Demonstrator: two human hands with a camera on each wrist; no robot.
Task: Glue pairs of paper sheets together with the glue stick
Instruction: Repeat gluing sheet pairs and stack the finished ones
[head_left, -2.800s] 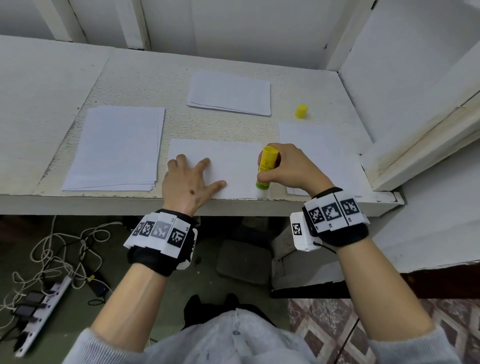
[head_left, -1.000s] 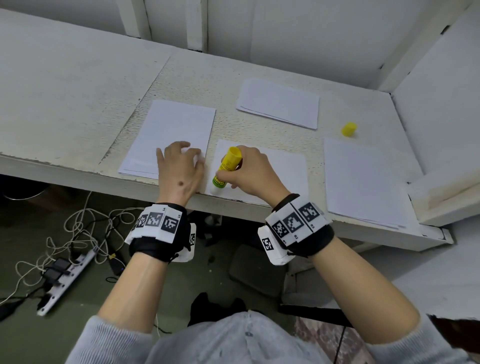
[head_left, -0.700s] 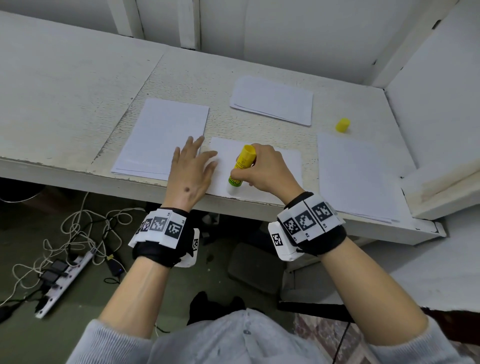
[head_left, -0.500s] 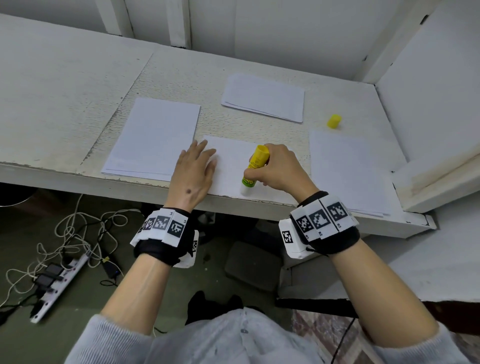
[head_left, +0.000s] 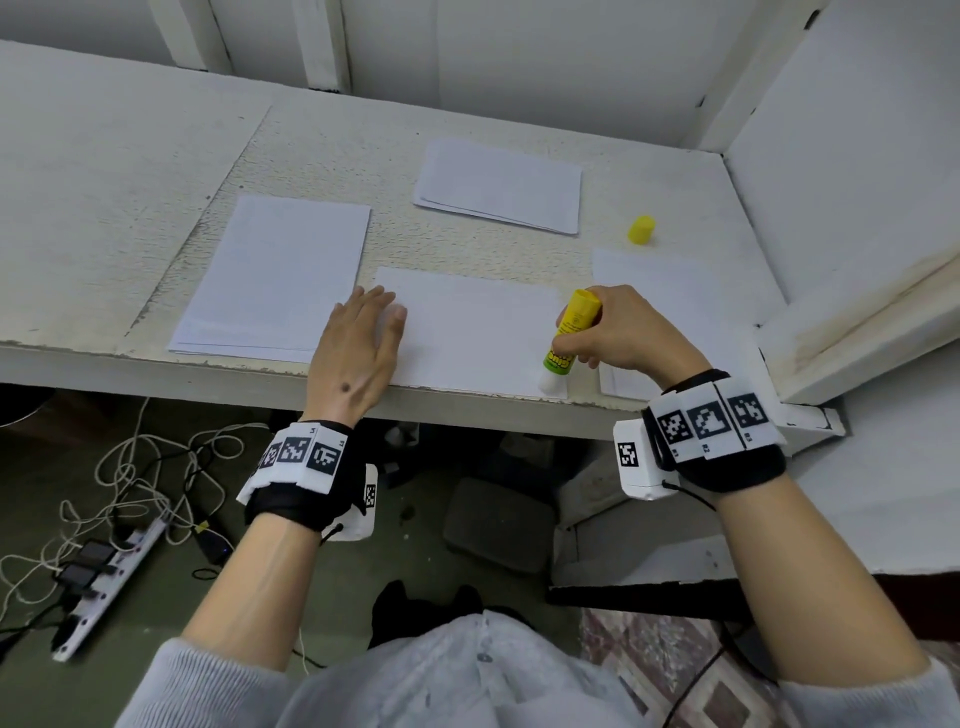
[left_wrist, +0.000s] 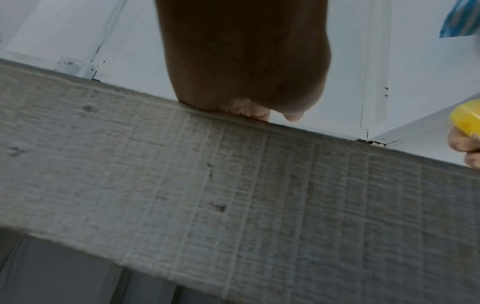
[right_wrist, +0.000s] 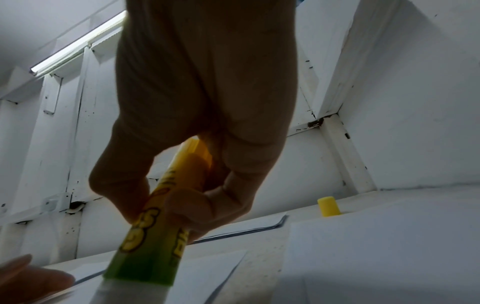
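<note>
A single white sheet (head_left: 467, 327) lies at the front edge of the white table (head_left: 104, 171). My left hand (head_left: 363, 338) rests flat on the sheet's left end, fingers straight. My right hand (head_left: 618, 332) grips the yellow-green glue stick (head_left: 569, 332), tilted, with its white tip down on the sheet's near right corner. In the right wrist view the glue stick (right_wrist: 166, 222) runs down between thumb and fingers. The left wrist view mostly shows the table's front face (left_wrist: 233, 195), with the glue stick (left_wrist: 467, 117) at the right edge.
A paper stack (head_left: 280, 275) lies left of the sheet, another stack (head_left: 498, 187) at the back, a third (head_left: 670, 301) under my right hand. The yellow cap (head_left: 641, 229) stands at the back right. A white wall (head_left: 857, 156) and ledge (head_left: 852, 332) close the right side.
The glue stick has travelled along the sheet's near edge from its left end to its right corner. My left hand flattened out and stayed on the sheet's left end.
</note>
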